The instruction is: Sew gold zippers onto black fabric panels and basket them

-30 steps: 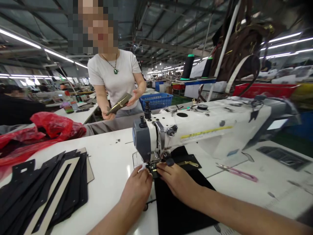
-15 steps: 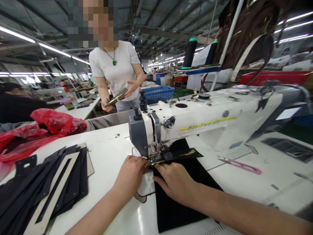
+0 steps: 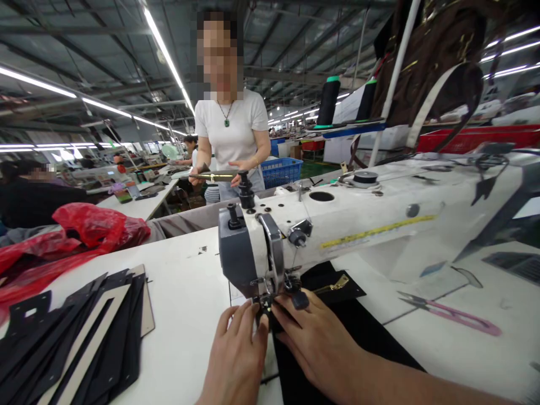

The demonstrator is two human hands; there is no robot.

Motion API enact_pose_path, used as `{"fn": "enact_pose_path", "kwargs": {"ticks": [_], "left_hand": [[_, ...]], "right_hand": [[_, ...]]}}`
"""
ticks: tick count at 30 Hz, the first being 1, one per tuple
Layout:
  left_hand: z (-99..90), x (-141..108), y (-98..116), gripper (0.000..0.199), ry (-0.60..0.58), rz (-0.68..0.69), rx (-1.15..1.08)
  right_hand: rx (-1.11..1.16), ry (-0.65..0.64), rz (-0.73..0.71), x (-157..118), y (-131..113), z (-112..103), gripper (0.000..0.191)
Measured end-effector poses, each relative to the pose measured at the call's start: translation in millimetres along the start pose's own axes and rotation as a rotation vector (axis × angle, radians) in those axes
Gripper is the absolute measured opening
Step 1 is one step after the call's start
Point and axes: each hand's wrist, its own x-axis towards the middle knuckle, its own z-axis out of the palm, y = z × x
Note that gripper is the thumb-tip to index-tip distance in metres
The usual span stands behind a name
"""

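Note:
A black zipper strip (image 3: 335,287) with a gold pull runs under the presser foot (image 3: 265,304) of a white sewing machine (image 3: 363,225). My left hand (image 3: 238,349) is left of the foot, thumb and fingertips closed at the strip's near end; that end is mostly hidden. My right hand (image 3: 323,340) rests just right of the needle, fingers together, pressing the strip onto a larger piece of black fabric (image 3: 375,326). The fabric extends beneath my right hand and forearm.
Black cut panels (image 3: 122,343) with a pale slotted frame (image 3: 101,337) are piled at left, near red plastic (image 3: 97,230). Pink-handled snips (image 3: 459,318) lie at right. Across the machine, a person in a white shirt (image 3: 230,129) holds a dark zippered piece (image 3: 217,176).
My view has shifted closer to the machine head. My left hand has turned to point more forward at the foot, and the right has advanced beside it. The person opposite has straightened up.

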Motion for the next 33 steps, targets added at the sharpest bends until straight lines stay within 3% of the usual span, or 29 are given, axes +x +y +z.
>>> {"fn": "enact_pose_path", "kwargs": {"ticks": [5,10,18,28,33], "left_hand": [[1.8,1.2,-2.2,0.034,0.025,0.012,-0.08],[0.1,4.0,-3.6,0.039,-0.022,0.042,-0.085],[-2.4,6.4,-4.2,0.04,-0.046,0.054,-0.095],[-2.8,7.3,-1.1,0.026,-0.121,0.021,-0.104],[-4.0,8.7,-6.0,0.021,-0.16,0.027,-0.133]], "right_hand": [[0.245,-0.2,0.096,2.1,5.1,-1.3,0.027],[0.28,-0.269,0.124,4.5,7.4,-5.3,0.029],[0.214,-0.264,0.067,4.2,9.2,-1.9,0.03],[0.167,-0.14,0.02,1.1,8.7,3.3,0.029],[0.187,-0.172,0.028,4.2,8.8,0.9,0.029]]}}
